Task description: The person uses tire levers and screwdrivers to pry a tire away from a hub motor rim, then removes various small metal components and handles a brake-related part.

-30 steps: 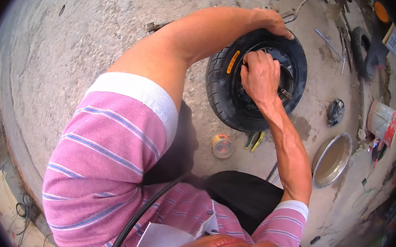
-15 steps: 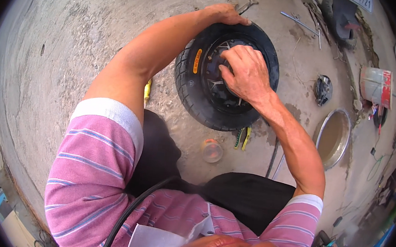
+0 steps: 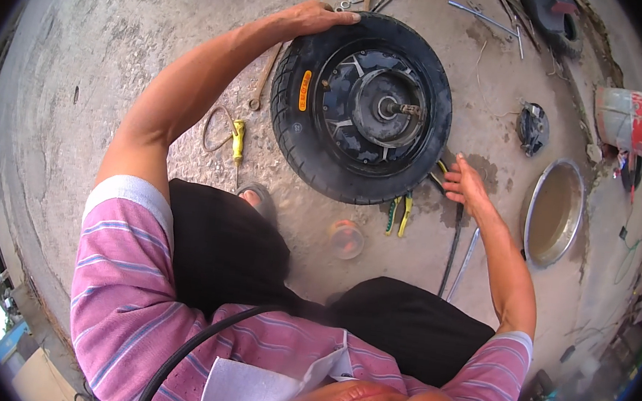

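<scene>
Black rubber and dark metal: the wheel [image 3: 361, 108] sits on the ground [image 3: 138, 62] between the two hands, tipped so its axle [image 3: 407, 109] faces the person. Exact tilt, can't tell.

Left hand [image 3: 314, 19]: on the tyre's far edge, thumb laid over the rubber. Other fingers not readable from here, so can't say how firm the hold is.
Right hand [image 3: 469, 186]: off the wheel, fingers loosely spread, nothing visible in it. Just beside a yellow-and-black handle [image 3: 439, 177]; contact, can't tell.

Step in hand, my read: left steadies the wheel, right reaches for something by its near side. Next move calls for a clean pick-up with the right while the left keeps the wheel from tipping.

Further out: pliers [image 3: 405, 215] nearer the person than the right hand, off to its left, clear tub [image 3: 347, 242] past them. Basin [image 3: 581, 216] well right of the right hand. Yellow-handled screwdriver [image 3: 237, 143] and a wrench [image 3: 263, 79] nearer the person than the left hand.
</scene>
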`<control>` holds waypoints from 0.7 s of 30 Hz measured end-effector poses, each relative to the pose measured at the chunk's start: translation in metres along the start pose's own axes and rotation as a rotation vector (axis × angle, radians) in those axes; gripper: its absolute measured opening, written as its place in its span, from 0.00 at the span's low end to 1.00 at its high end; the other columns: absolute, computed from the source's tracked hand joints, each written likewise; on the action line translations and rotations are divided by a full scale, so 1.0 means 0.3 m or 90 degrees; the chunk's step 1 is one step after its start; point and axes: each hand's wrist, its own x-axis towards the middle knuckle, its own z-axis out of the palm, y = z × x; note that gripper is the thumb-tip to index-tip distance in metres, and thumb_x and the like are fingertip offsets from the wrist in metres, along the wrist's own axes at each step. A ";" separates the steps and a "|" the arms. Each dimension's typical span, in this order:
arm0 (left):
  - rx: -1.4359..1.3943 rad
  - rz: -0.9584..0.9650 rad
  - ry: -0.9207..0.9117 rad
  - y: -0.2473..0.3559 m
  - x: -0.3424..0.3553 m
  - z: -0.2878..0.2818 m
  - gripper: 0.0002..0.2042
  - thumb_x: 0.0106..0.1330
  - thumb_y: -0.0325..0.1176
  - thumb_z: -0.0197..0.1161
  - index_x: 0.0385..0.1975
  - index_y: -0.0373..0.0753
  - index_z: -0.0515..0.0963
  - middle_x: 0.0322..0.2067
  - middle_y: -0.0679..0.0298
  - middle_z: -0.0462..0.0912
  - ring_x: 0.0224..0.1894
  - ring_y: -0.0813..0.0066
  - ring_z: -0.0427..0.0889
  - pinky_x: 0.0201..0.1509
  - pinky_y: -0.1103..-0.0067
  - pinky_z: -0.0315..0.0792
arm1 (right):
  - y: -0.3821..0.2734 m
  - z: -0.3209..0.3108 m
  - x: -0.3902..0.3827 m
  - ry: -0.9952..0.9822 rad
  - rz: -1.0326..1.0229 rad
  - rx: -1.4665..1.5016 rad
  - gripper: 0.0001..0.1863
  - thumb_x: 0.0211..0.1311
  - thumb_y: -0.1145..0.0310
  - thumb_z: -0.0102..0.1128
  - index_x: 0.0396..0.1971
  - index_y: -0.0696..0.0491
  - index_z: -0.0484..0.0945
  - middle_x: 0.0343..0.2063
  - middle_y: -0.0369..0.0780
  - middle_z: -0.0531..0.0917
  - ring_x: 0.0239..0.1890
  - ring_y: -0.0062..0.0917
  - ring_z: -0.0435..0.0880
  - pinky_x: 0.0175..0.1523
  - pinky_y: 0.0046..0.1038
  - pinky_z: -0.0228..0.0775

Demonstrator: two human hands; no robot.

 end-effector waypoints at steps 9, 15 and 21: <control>-0.301 -0.101 -0.097 -0.019 -0.161 0.015 0.37 0.71 0.59 0.61 0.68 0.33 0.70 0.53 0.48 0.85 0.46 0.62 0.90 0.52 0.72 0.86 | -0.011 0.209 -0.043 -0.177 0.009 0.147 0.53 0.67 0.22 0.41 0.74 0.55 0.62 0.67 0.53 0.74 0.63 0.45 0.77 0.67 0.48 0.67; -0.420 -0.131 -0.123 -0.055 -0.140 0.028 0.32 0.72 0.54 0.62 0.65 0.33 0.72 0.49 0.49 0.87 0.42 0.64 0.91 0.46 0.72 0.88 | 0.011 0.272 -0.037 -0.240 0.071 0.310 0.51 0.66 0.22 0.43 0.73 0.50 0.63 0.67 0.49 0.74 0.68 0.45 0.73 0.74 0.51 0.59; -0.414 -0.130 -0.096 -0.004 -0.157 0.021 0.31 0.72 0.51 0.64 0.64 0.32 0.70 0.48 0.50 0.87 0.41 0.65 0.91 0.44 0.71 0.89 | -0.058 0.325 -0.047 -0.117 0.027 0.288 0.47 0.70 0.24 0.32 0.77 0.43 0.59 0.69 0.41 0.74 0.67 0.39 0.75 0.67 0.52 0.68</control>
